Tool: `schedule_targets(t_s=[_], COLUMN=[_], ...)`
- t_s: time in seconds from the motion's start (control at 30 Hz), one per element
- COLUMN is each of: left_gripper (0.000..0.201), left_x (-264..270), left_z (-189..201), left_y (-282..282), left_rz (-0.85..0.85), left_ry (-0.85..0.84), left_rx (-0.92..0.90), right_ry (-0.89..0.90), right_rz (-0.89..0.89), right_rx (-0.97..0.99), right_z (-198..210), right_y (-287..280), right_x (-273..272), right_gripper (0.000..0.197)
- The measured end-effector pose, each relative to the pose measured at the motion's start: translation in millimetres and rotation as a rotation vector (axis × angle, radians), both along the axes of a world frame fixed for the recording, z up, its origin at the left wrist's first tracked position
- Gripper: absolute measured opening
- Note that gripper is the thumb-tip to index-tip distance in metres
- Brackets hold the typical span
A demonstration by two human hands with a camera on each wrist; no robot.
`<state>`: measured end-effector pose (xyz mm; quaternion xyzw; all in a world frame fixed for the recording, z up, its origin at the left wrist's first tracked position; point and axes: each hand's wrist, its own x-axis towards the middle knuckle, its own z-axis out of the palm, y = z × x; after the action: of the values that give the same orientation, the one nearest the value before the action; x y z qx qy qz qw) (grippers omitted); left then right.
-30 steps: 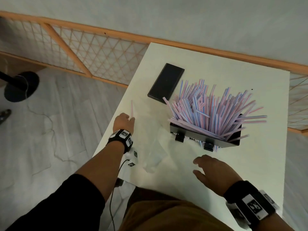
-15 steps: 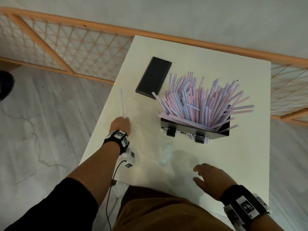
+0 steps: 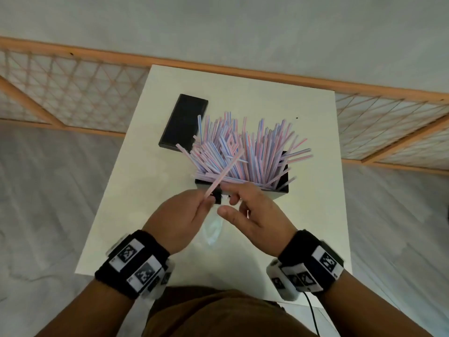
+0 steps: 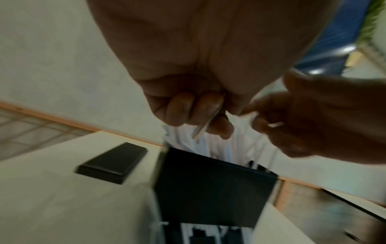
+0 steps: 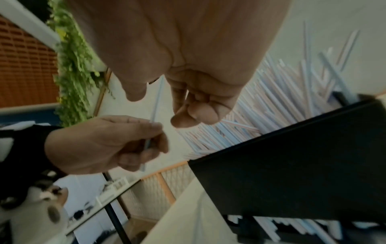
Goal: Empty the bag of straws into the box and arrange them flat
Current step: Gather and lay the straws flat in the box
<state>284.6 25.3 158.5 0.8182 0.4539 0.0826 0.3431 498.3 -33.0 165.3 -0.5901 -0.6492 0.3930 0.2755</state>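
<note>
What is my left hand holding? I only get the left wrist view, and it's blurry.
Observer: The head view shows your left hand pinching one straw by its lower end. The straw slants up over the box.
Operator: Is my right hand holding anything?
Observer: No. In the right wrist view, the right hand has loosely curled fingers with nothing in them.
Operator: Where is the bag?
Observer: The clear bag lies on the table below your hands, in front of the box.
</note>
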Motion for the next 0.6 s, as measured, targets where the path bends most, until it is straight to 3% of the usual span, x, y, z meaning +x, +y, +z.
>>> schedule_targets(t_s=[0.1, 0.17, 0.27, 0.37, 0.5, 0.6], left_gripper=[0.018, 0.017, 0.014, 0.020, 0.007, 0.007], left_x=[40.4, 55.2, 58.0, 49.0, 36.4, 30.7], left_z=[8.7, 14.3, 12.5, 4.1, -3.7, -9.9], left_y=[-6.9, -3.8, 8.7, 16.9, 19.9, 23.7], left_rz=[-0.141, -0.132, -0.087, 0.051, 0.130, 0.193], left_ry=[-0.164, -0.244, -0.183, -0.136, -0.114, -0.034], left_rx=[0.014, 0.006, -0.005, -0.012, -0.023, -0.014], right_ry=[0.144, 0.157, -0.026, -0.289, -0.556, -0.654], right_rz=[-0.061, -0.118, -0.151, -0.053, 0.100, 0.176], right_rx=[0.107, 0.141, 0.239, 0.363, 0.165, -0.043], right_z=[4.9, 13.0, 34.2, 47.7, 16.5, -12.5], right_y=[10.9, 17.2, 30.4, 51.0, 80.2, 86.6], right_x=[-2.3, 4.7, 20.1, 25.9, 17.8, 11.6], right_gripper=[0.017, 0.018, 0.019, 0.022, 0.024, 0.032])
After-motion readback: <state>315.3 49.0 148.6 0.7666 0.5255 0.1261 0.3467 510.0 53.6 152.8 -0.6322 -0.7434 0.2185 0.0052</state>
